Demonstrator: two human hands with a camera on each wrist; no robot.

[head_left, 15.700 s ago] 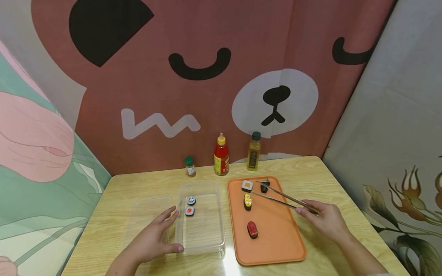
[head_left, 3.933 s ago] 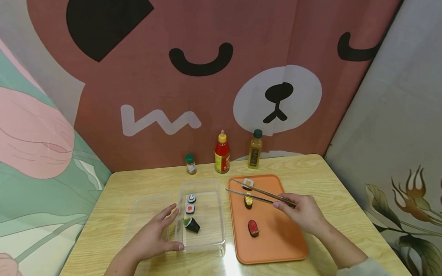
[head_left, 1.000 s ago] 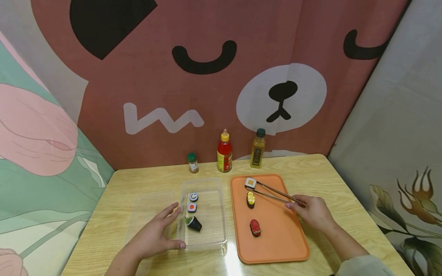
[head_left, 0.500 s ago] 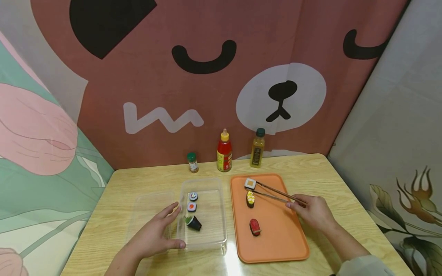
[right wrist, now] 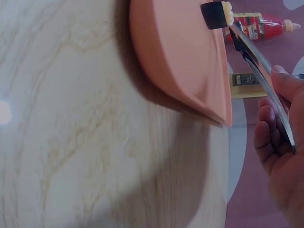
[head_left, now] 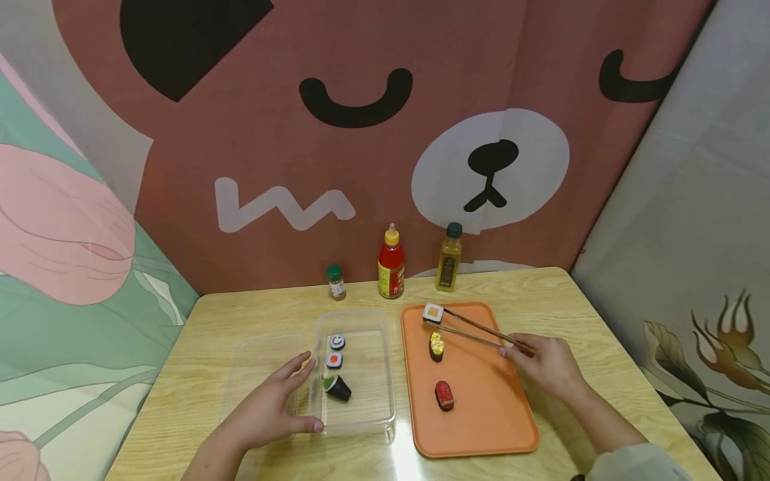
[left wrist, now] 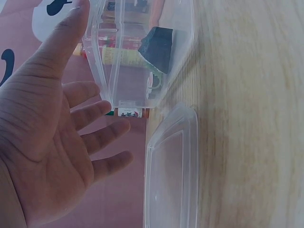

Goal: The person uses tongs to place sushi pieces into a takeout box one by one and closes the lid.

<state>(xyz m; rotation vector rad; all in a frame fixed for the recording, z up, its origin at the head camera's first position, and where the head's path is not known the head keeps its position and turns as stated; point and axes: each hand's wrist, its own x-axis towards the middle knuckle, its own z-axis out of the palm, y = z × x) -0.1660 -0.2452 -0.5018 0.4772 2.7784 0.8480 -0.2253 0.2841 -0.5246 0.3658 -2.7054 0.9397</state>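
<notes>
My right hand holds metal tweezers whose tips pinch a square sushi roll with an orange-yellow centre, over the far left of the orange tray. Just in front lies a yellow-topped sushi; a red-topped one is nearer the front. My left hand, fingers spread, is at the left side of a clear plastic container, thumb by its front corner. Inside are a round roll, a square roll with a red centre and a black cone-shaped hand roll.
Behind stand a green-capped spice jar, a red sauce bottle and a yellow oil bottle. A clear lid lies left of the container, partly hidden by my left hand in the head view. A bear-print cloth hangs behind the table.
Since the earliest frame, the black hand roll has gone from tray to container. In the last half second the tweezers and square roll have shifted slightly back and left. My left hand has stayed put.
</notes>
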